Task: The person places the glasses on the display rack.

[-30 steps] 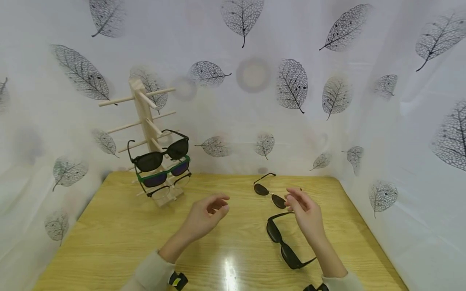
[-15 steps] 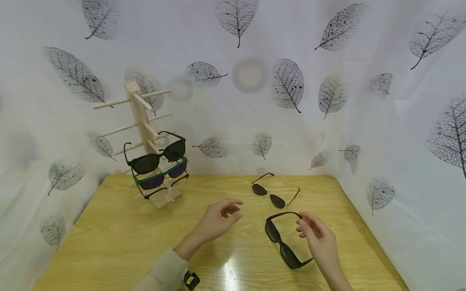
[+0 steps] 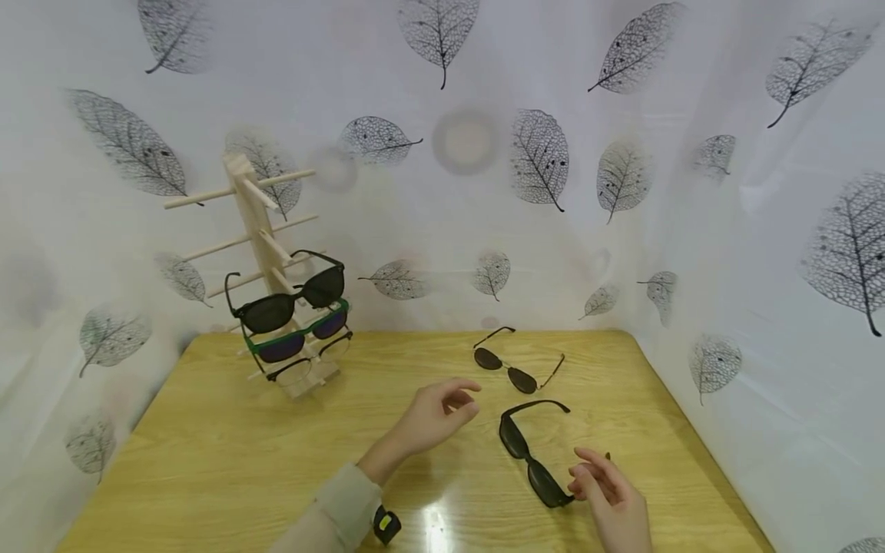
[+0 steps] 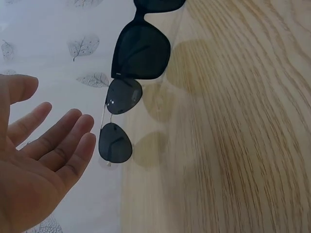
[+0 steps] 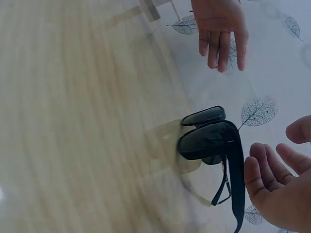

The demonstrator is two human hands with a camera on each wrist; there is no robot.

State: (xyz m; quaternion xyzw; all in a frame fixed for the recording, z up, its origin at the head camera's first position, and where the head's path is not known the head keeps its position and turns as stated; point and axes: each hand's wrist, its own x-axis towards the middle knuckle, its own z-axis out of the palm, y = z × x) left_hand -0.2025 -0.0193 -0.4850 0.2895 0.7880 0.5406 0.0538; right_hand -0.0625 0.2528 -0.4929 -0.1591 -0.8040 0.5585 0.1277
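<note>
Black thick-framed sunglasses (image 3: 514,438) stand on the wooden table with their arms unfolded. My right hand (image 3: 614,499) is beside their near end, fingertips right at the arm in the right wrist view, thumb and fingers apart. My left hand (image 3: 437,418) hovers over the table to the left of these sunglasses, its fingers loosely bent and nothing in them. Behind lies a pair of thin metal-framed sunglasses (image 3: 522,380), arms also unfolded. In the left wrist view, both dark pairs are off the fingertips of the left hand (image 4: 53,155).
At the back left stands a wooden eyewear rack (image 3: 243,192) with pegs. It bears black sunglasses (image 3: 270,313), green-framed sunglasses (image 3: 282,348) and half-rimmed clear glasses (image 3: 293,373). A leaf-printed white curtain (image 3: 415,223) hangs behind and beside the table (image 3: 228,461).
My right hand has come from the metal-framed sunglasses toward me, to the near arm of the black pair. The left hand has moved rightward. The view has shifted slightly.
</note>
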